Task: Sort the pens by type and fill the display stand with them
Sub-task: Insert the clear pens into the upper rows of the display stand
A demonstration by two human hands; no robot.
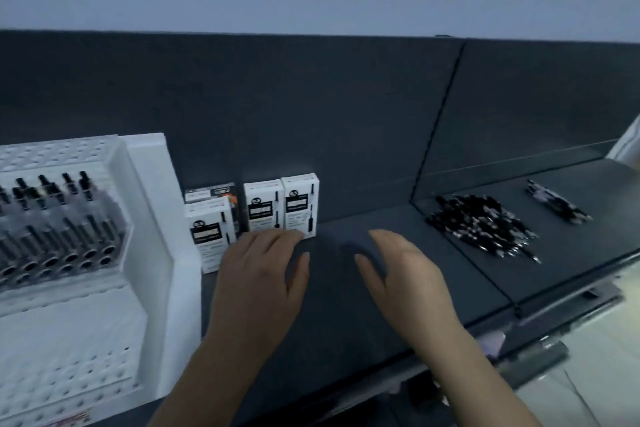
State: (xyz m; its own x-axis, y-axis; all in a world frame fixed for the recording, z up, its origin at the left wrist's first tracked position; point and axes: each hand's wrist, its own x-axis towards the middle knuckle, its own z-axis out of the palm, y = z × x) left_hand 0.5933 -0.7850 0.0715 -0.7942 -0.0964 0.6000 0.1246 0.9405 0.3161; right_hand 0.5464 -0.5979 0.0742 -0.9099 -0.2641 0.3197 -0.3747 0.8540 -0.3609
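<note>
A white display stand (149,218) with rows of holes fills the left; black pens (59,218) stand in its upper tier, its lower rows look bare. A heap of loose black pens (485,225) lies on the dark shelf (346,305) at the right, with a smaller bunch (557,206) beyond it. My left hand (259,274) hovers over the shelf with fingers straight, just in front of white pen boxes (277,210). My right hand (405,277) is held beside it, fingers relaxed, holding nothing.
Several white pen boxes stand against the dark back panel (311,114), one more (207,232) next to the stand. A clear divider strip (512,163) runs along the right section. The shelf's front edge (519,315) drops to pale flooring at lower right.
</note>
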